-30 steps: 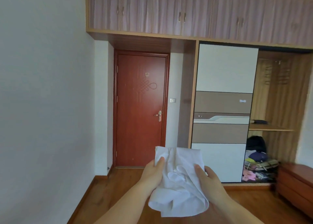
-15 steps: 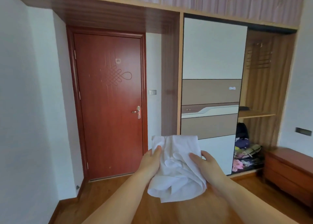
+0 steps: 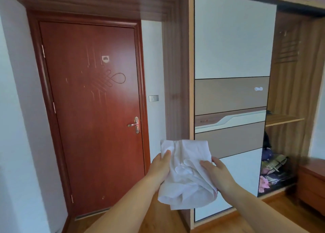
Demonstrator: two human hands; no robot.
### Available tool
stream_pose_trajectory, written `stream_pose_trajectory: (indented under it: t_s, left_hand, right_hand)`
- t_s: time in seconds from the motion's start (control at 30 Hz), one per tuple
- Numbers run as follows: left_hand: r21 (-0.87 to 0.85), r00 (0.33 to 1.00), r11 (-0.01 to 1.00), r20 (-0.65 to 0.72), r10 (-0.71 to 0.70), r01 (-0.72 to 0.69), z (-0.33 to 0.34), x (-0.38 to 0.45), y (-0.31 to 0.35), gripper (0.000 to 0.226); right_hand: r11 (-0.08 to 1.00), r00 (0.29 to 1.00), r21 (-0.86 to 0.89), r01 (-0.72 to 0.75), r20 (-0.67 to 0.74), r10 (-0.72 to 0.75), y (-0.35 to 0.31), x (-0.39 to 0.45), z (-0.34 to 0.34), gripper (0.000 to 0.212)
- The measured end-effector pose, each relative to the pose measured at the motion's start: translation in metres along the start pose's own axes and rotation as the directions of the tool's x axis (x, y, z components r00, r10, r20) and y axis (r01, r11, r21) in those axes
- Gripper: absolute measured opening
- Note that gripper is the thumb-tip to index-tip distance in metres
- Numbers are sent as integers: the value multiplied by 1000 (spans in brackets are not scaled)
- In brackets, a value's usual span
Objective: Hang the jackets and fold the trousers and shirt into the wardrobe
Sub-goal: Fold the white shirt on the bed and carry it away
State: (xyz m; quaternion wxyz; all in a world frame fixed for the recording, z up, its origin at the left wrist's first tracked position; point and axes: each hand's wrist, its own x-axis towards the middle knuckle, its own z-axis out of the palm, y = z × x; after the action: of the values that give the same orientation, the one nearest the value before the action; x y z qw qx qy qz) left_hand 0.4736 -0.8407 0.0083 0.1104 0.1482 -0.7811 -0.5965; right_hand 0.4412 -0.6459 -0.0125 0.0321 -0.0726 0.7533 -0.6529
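Between our two hands, held out at about waist height, sits the shirt (image 3: 186, 173), a white bundle roughly folded, with loose folds drooping from its lower edge. Our left hand (image 3: 161, 169) grasps the shirt's left side, thumb lying on top of the cloth and fingers tucked beneath it. Our right hand (image 3: 217, 174) holds the right side the same way, thumb pressed onto the fabric and the other fingers hidden under it. Both forearms are bare and reach in from the bottom of the view.

Straight ahead and to the right stands the wardrobe (image 3: 175, 74), with wood-grain sides. Its sliding door (image 3: 232, 44), panelled in white and taupe, covers the left part, and the shirt hangs in front of that door's lower left corner. Right of the sliding door the wardrobe is open: we see a shelf (image 3: 283, 121) at mid height, and below it a pile of clothes (image 3: 271, 169) in dark, purple and pink colours. Up in that open bay some hangers (image 3: 288, 51) show faintly, blurred.

Left of the wardrobe is a closed red-brown door (image 3: 91, 109) with a metal handle (image 3: 134, 125), and a light switch (image 3: 153, 98) on the wall strip between the two. At the far right edge stands a reddish cabinet (image 3: 311, 185) on the wooden floor (image 3: 163, 222).
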Motion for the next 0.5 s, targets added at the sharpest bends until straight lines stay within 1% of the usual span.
stream_pose_trajectory:
  t_s: [0.07, 0.1, 0.17, 0.27, 0.33, 0.4, 0.5]
  left_hand:
    - [9, 999, 1000, 34, 27, -27, 7, 49, 0, 50]
    - [7, 998, 999, 53, 35, -36, 11, 73, -2, 49]
    - [-12, 994, 999, 108, 34, -33, 22, 118, -8, 48]
    - [-11, 978, 1000, 207, 23, -21, 37, 183, -18, 48]
    - [9, 964, 1000, 266, 14, -17, 55, 225, -18, 51]
    - [40, 945, 999, 328, 13, -28, 82, 258, -10, 51]
    - [23, 910, 994, 405, 86, -104, 138, 292, 4, 44]
  right_hand:
    - [1000, 999, -21, 7, -45, -8, 5, 42, 5, 36]
    - [1000, 997, -15, 7, -72, -8, 10, 62, 7, 32]
    - [1000, 991, 29, 13, -130, -9, 22, 101, 14, 13]
    - [999, 967, 38, 37, -255, -26, 45, 154, 23, 24]
    - [998, 953, 50, 31, -302, -15, 50, 181, 20, 12]
    - [999, 936, 49, -4, -351, 21, 52, 202, 4, 5]
    - [997, 891, 51, -49, -449, 67, 56, 224, -35, 10]
